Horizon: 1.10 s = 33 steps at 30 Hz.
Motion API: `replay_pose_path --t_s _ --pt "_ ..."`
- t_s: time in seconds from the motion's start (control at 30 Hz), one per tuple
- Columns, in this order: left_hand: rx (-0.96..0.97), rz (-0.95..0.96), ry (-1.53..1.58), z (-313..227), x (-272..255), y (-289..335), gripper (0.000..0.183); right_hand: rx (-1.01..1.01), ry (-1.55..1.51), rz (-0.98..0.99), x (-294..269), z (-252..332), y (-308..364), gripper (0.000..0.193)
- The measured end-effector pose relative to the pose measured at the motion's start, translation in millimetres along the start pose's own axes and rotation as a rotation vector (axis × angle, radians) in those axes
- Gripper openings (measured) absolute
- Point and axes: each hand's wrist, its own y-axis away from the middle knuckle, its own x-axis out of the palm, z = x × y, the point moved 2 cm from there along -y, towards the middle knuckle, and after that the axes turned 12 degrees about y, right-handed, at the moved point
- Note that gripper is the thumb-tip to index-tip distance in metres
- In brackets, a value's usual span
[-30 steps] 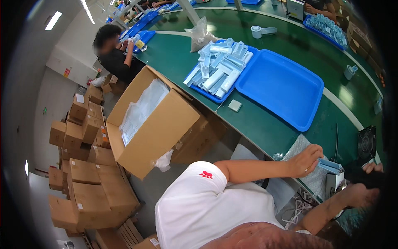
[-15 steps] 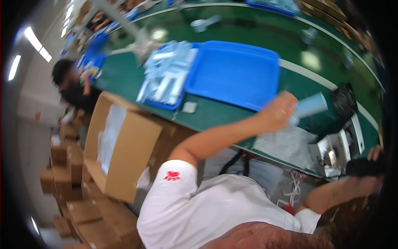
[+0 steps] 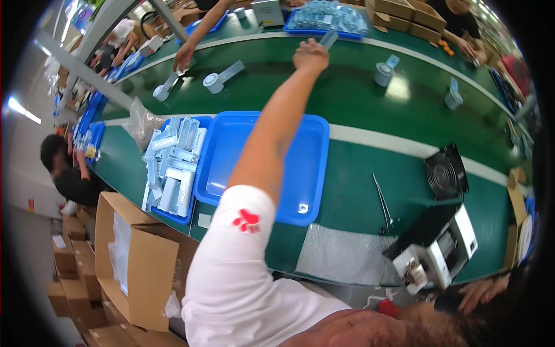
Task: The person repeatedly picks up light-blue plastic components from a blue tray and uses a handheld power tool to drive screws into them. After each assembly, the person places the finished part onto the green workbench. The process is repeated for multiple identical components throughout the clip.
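My left arm reaches far forward over the blue tray (image 3: 315, 168) to the green belt. My left hand (image 3: 312, 56) is closed round a light blue handled piece, its flat handle (image 3: 329, 39) sticking out past the fingers; the rest is hidden. Similar pieces with a round cup-shaped head and flat handle, such as this one (image 3: 214, 83), stand on the belt. Low at the right edge, my right hand (image 3: 484, 294) is near a white and black machine (image 3: 433, 254). A dark thing (image 3: 451, 301) lies by its wrist; the fingers are too dim to read.
A blue tray of light blue handles (image 3: 176, 165) sits left of the other tray. Bubble wrap (image 3: 341, 254), tweezers (image 3: 381, 199) and a black fan (image 3: 445, 172) lie on the table. An open carton (image 3: 141, 272) stands left. A co-worker's hand (image 3: 185, 56) touches another belt piece.
My left hand has moved forward from above the bubble wrap to the belt, carrying the light blue handled piece. The view has shifted, showing more of the belt. My right hand appears lower.
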Motion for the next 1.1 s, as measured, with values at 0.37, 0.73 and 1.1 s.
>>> replay_pose_path --t_s 0.37,0.73,1.1 --pt "0.051 0.274 0.007 43 23 -30 0.109 -0.094 -0.106 -0.051 14 -34 -10 0.079" --pt "0.0 0.453 -0.35 288 -180 -50 0.064 -0.158 -0.068 -0.316 -6 -20 26 0.058" --pt "0.271 0.027 0.054 288 -168 -8 0.031 -0.173 0.133 -0.256 14 -27 14 0.113"
